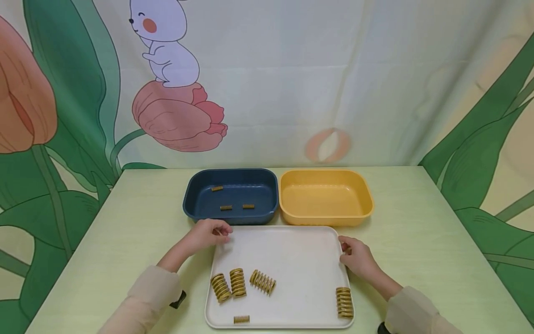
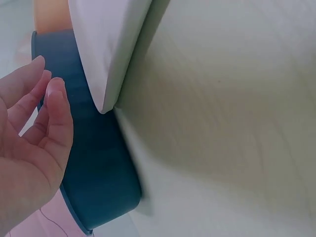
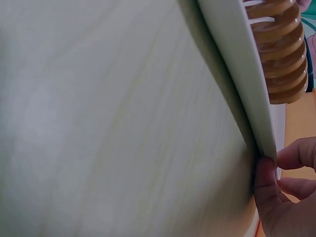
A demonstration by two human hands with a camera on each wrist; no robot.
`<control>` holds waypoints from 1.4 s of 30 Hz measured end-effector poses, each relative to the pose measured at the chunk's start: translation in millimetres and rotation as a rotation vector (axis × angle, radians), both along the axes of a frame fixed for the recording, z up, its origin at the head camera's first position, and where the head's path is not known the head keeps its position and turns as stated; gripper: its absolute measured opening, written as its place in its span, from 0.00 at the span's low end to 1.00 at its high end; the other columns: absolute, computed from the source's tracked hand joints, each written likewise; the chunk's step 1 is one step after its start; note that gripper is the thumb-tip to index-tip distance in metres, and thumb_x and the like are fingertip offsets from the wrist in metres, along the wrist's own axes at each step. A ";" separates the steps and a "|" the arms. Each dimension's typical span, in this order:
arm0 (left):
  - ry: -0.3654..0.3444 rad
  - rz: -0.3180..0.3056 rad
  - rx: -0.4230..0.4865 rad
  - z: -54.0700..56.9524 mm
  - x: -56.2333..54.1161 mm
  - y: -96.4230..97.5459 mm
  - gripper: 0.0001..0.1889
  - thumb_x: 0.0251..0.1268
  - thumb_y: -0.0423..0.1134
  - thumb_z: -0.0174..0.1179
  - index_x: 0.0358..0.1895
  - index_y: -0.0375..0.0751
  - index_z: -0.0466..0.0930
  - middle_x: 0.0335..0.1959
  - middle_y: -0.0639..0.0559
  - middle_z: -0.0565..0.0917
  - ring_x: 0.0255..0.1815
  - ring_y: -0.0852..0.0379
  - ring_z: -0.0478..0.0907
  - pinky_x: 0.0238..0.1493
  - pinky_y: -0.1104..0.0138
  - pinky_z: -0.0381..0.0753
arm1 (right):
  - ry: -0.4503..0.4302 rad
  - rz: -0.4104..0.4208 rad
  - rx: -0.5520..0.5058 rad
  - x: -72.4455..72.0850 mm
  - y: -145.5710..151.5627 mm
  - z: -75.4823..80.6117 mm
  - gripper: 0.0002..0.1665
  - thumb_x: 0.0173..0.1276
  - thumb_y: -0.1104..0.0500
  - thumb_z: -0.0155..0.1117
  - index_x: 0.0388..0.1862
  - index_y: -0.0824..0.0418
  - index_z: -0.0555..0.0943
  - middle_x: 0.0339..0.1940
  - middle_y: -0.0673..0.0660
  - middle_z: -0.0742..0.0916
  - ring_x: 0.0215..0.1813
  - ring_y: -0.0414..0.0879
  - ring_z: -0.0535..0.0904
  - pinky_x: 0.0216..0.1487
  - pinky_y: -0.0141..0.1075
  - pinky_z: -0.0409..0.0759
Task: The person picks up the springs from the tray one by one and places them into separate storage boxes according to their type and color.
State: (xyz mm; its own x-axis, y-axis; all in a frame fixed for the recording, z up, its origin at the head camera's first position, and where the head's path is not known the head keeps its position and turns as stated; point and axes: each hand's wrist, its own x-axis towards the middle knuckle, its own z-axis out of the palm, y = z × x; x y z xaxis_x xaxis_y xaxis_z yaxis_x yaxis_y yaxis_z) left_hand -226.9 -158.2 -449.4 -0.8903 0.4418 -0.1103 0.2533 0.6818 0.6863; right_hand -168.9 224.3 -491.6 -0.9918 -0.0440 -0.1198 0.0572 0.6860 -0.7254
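Observation:
A white tray (image 1: 292, 273) lies on the table. My right hand (image 1: 358, 256) pinches its right rim near the far corner; the right wrist view shows the thumb and fingers (image 3: 296, 154) on either side of that rim. Over the tray's far left corner, beside the blue bin (image 1: 189, 217), hovers my left hand (image 1: 208, 235), fingers loosely bent, with nothing visible in them. Three large gold coil springs (image 1: 238, 283) are at the tray's left, and another large spring (image 1: 344, 302) stands by its right edge. A small spring (image 1: 241, 319) lies near the front edge.
Behind the tray, the blue bin holds three small springs (image 1: 226, 208). A yellow bin (image 1: 327, 219) sits directly to its right. The pale green table (image 1: 417, 222) ends at a printed cloth backdrop (image 1: 271, 93).

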 end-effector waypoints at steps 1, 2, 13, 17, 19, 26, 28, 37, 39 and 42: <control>0.001 0.001 0.001 -0.8 0.2 -0.5 0.09 0.52 0.33 0.60 0.37 0.35 0.79 0.28 0.51 0.79 0.31 0.58 0.73 0.33 0.69 0.73 | 0.001 0.000 -0.002 -0.1 -0.2 0.0 0.30 0.47 0.73 0.52 0.54 0.75 0.69 0.32 0.58 0.76 0.32 0.45 0.70 0.29 0.30 0.69; 0.000 0.004 0.003 -1.7 0.4 -1.1 0.09 0.52 0.33 0.60 0.36 0.35 0.79 0.28 0.50 0.79 0.31 0.58 0.73 0.33 0.69 0.73 | 0.002 -0.001 -0.003 0.0 -0.4 0.1 0.30 0.47 0.73 0.52 0.54 0.75 0.69 0.32 0.58 0.76 0.32 0.45 0.70 0.29 0.30 0.69; -0.117 0.073 0.071 -9.6 6.6 -8.4 0.10 0.53 0.34 0.59 0.39 0.34 0.77 0.30 0.48 0.76 0.27 0.58 0.72 0.25 0.70 0.73 | 0.004 -0.001 -0.014 0.7 -1.4 1.0 0.30 0.46 0.73 0.52 0.54 0.75 0.69 0.32 0.59 0.76 0.32 0.44 0.70 0.28 0.29 0.68; -0.154 0.113 0.083 -12.0 8.8 -9.9 0.09 0.53 0.33 0.59 0.39 0.34 0.77 0.30 0.49 0.76 0.26 0.58 0.71 0.25 0.70 0.73 | 0.020 0.006 -0.008 0.2 -0.7 -0.5 0.29 0.45 0.73 0.51 0.53 0.75 0.70 0.31 0.58 0.76 0.31 0.44 0.70 0.28 0.29 0.68; -0.159 0.120 0.082 -12.8 9.6 -10.7 0.09 0.54 0.33 0.58 0.39 0.35 0.77 0.30 0.49 0.76 0.26 0.58 0.71 0.25 0.70 0.73 | 0.022 0.005 -0.009 0.0 -0.6 -0.9 0.30 0.45 0.73 0.51 0.52 0.75 0.70 0.32 0.58 0.76 0.32 0.44 0.70 0.29 0.29 0.68; -0.182 0.172 0.090 -14.7 11.9 -12.1 0.11 0.53 0.33 0.59 0.41 0.35 0.76 0.32 0.47 0.76 0.27 0.58 0.72 0.27 0.67 0.75 | 0.007 -0.005 -0.005 -0.3 -0.1 -1.5 0.29 0.46 0.73 0.52 0.53 0.74 0.70 0.33 0.59 0.77 0.33 0.45 0.70 0.31 0.31 0.69; -0.192 0.199 0.092 -15.6 12.5 -12.2 0.12 0.53 0.32 0.59 0.42 0.35 0.76 0.33 0.47 0.76 0.28 0.58 0.73 0.27 0.67 0.75 | 0.009 -0.005 -0.002 -0.3 0.1 -1.8 0.29 0.46 0.73 0.52 0.53 0.74 0.70 0.33 0.59 0.77 0.32 0.45 0.70 0.31 0.31 0.69; -0.210 0.264 0.098 -20.5 14.7 -13.6 0.14 0.53 0.32 0.59 0.45 0.36 0.75 0.35 0.47 0.75 0.30 0.57 0.72 0.26 0.68 0.74 | 0.022 -0.001 -0.003 -0.3 0.9 -2.8 0.29 0.45 0.73 0.51 0.52 0.74 0.71 0.33 0.59 0.77 0.33 0.45 0.70 0.30 0.30 0.69; -0.212 0.271 0.105 -21.9 15.1 -14.4 0.14 0.53 0.32 0.59 0.45 0.36 0.74 0.35 0.46 0.75 0.30 0.57 0.72 0.26 0.68 0.74 | 0.022 0.001 -0.004 -0.3 1.1 -3.0 0.30 0.45 0.73 0.51 0.52 0.75 0.70 0.33 0.59 0.77 0.33 0.45 0.70 0.30 0.30 0.69; -0.211 0.283 0.113 -23.6 16.4 -15.7 0.16 0.53 0.32 0.59 0.46 0.35 0.73 0.36 0.45 0.75 0.30 0.57 0.72 0.26 0.67 0.74 | 0.020 -0.001 -0.004 -0.7 1.3 -3.2 0.30 0.45 0.73 0.51 0.53 0.75 0.70 0.33 0.58 0.77 0.33 0.45 0.70 0.30 0.30 0.68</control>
